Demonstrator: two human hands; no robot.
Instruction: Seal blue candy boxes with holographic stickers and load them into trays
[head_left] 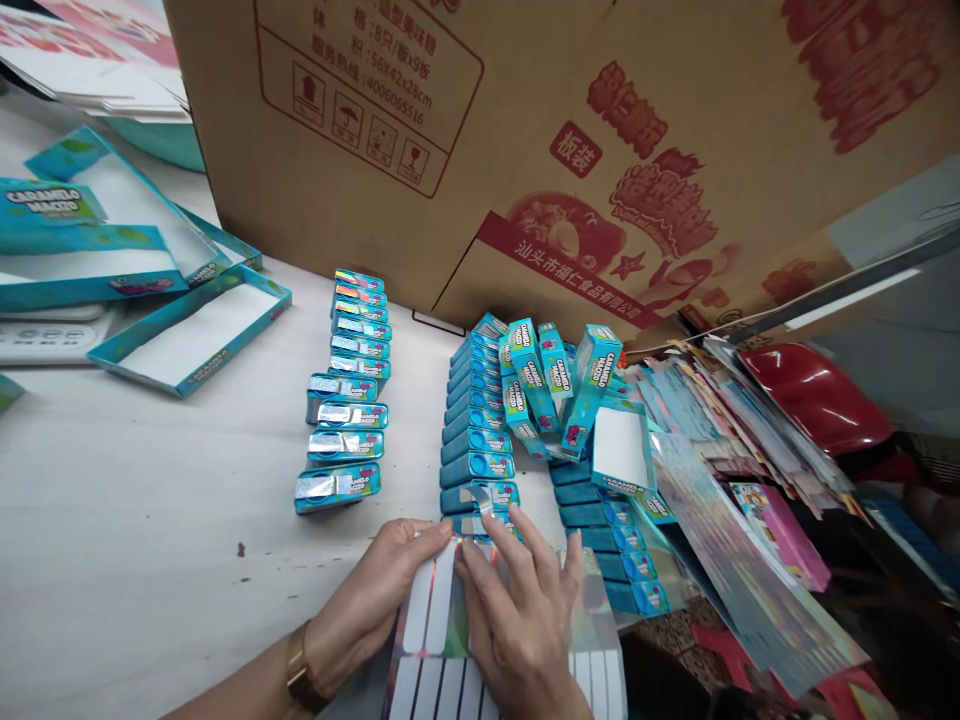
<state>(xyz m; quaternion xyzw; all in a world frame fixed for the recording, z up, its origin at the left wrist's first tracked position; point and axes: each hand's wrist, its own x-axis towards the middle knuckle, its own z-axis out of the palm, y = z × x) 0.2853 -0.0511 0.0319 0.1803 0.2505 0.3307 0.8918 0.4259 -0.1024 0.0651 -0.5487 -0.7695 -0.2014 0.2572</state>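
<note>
My left hand (375, 592), with a gold bracelet at the wrist, pinches the top edge of a shiny sticker sheet (598, 615). My right hand (521, 610) lies over the same sheet, fingers spread, with a small silvery strip (478, 498) at its fingertips. Just beyond the hands stands a row of blue boxes (478, 440). Left of it, a second row of blue boxes (352, 416) has silvery strips across the tops. More blue boxes (628, 540) stand to the right, and several loose "Caramelo Macizo" boxes (531, 370) are piled at the row's far end.
A large cardboard carton (480, 130) walls off the back. Open blue trays (199, 335) lie at the left and one white-lined tray (621, 445) at the right. Beside it are stacked sheets (750, 560), a pink box (784, 530) and a red stool (817, 395).
</note>
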